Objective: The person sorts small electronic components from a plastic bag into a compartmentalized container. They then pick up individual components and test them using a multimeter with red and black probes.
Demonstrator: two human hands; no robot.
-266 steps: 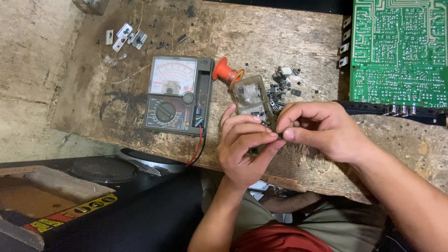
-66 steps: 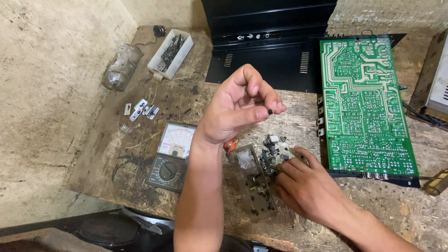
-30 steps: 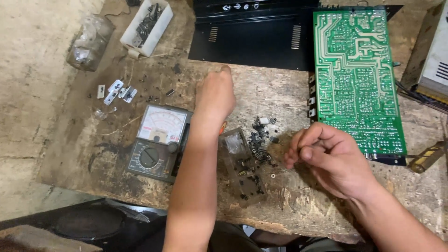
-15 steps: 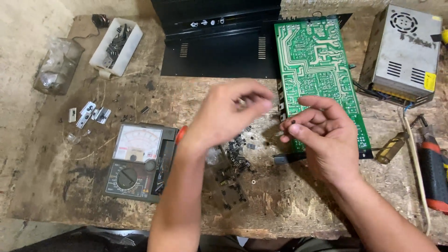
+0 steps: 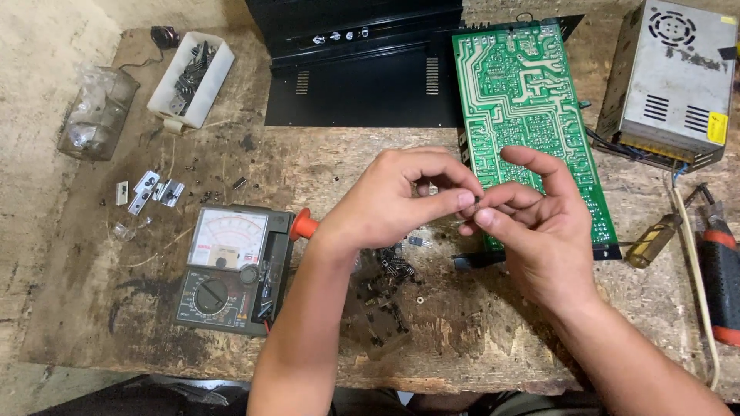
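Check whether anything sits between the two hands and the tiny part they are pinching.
Nothing visible does. The left hand and right hand meet fingertip to fingertip on the tiny part, held above the wooden bench beside the green circuit board.

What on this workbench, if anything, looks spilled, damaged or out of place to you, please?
Small dark electronic components lie scattered loose on the wooden bench beside the analog multimeter rather than in the white tray. The bench surface is stained and chipped. Otherwise nothing stands out.
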